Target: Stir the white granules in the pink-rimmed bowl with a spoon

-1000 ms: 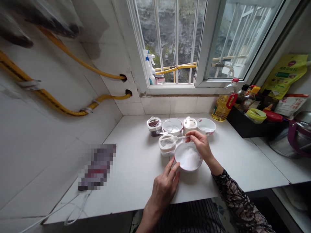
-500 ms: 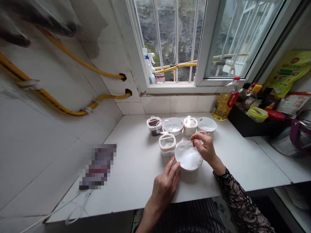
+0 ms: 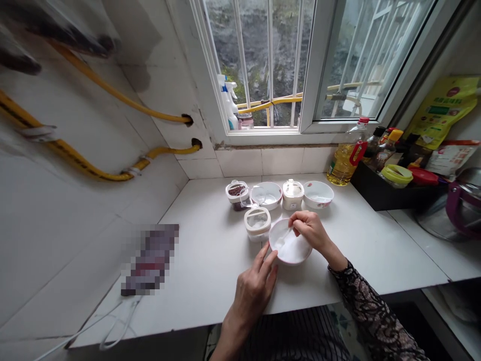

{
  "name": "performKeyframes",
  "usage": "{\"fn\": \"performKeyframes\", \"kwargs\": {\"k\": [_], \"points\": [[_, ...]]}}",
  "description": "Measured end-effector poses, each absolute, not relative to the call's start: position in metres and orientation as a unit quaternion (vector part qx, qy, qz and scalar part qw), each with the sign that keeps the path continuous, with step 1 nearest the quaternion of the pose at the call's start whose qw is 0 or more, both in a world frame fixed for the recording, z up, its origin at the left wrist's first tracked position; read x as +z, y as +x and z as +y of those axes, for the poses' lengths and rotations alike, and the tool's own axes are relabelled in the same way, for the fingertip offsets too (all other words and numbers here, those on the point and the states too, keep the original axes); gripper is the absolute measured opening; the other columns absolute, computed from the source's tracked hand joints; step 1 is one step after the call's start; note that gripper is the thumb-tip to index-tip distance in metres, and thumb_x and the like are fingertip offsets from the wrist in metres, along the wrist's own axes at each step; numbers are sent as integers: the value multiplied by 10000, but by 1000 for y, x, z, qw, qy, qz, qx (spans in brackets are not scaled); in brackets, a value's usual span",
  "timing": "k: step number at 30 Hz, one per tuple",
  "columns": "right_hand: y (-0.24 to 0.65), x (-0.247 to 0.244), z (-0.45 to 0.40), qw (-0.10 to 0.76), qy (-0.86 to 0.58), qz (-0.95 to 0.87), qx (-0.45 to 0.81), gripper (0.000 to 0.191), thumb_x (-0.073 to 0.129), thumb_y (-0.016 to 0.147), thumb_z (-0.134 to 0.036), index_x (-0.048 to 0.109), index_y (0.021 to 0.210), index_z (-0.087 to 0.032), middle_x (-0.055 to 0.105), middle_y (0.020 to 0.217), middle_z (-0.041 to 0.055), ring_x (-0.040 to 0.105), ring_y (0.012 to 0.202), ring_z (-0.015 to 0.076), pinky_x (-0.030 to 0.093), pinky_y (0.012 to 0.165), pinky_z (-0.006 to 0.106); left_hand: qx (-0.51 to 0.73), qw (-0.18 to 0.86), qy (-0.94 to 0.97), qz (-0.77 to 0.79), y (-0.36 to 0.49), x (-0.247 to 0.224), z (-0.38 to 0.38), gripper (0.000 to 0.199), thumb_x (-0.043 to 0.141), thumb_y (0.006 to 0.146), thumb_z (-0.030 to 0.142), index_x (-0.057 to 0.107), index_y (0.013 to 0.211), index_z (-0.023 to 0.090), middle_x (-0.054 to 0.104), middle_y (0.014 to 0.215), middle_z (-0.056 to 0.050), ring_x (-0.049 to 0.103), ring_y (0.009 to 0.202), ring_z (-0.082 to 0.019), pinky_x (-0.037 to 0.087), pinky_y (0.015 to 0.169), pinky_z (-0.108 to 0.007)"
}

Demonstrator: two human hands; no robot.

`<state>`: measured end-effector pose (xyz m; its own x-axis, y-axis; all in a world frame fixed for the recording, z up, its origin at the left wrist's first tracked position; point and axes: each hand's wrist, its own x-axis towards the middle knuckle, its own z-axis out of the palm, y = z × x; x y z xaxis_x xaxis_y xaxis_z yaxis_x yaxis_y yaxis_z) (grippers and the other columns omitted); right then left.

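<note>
A bowl with a pink rim holds white granular stuff. My right hand pinches a small white spoon, its tip down in the white stuff at the bowl's left side. The fingers of my left hand are spread, with the tips against the bowl's near left rim. Just left of the bowl stands an open clear jar with a cream rim. Behind are a jar of dark red contents, a white bowl, a jar of pale contents and another white bowl.
An oil bottle stands at the back right beside a black box of bottles and tubs. A metal pot is at the far right. On the left lies a pixelated object with a white cable.
My right hand has shifted slightly down and left, and the spoon's tip has moved lower in the bowl. My left hand stays at the rim. The whole view has shifted a little.
</note>
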<state>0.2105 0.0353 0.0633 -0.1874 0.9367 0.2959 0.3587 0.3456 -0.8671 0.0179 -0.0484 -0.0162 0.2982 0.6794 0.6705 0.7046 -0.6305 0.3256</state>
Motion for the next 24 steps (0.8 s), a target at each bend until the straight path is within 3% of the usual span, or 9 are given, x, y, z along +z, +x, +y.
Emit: {"fn": "performKeyframes", "kwargs": {"k": [3,8,15,24], "points": [[213,64,38,459,-480,-629,404,183,462,655,-225,626,586,-185,507,414,-37,440,417,110,345,479,240,-410,19,-805,-429,18,-16,-48,305,421,1008,190,524,1295,181,597,1362,-166,744,848,-170,592,605,-215],[215,64,42,484,-478,-584,442,178,484,627,-254,631,566,-173,498,411,-32,436,424,105,324,468,233,-409,29,-804,-432,20,-16,-48,295,412,1013,195,522,1287,178,600,1355,-174,745,870,-180,593,596,-219],[220,65,45,480,-477,-583,449,158,539,646,-280,653,619,-175,515,435,-36,443,444,108,328,478,243,-408,42,-802,-435,22,-14,-48,295,417,1003,180,512,1283,170,610,1337,-179,709,1053,-231,621,697,-263],[223,66,46,487,-454,-584,465,122,623,665,-301,625,688,-181,527,478,-42,466,465,111,373,502,253,-407,46,-801,-438,23,-14,-46,298,427,985,158,520,1268,171,609,1342,-172,722,1010,-217,624,688,-260]]}}
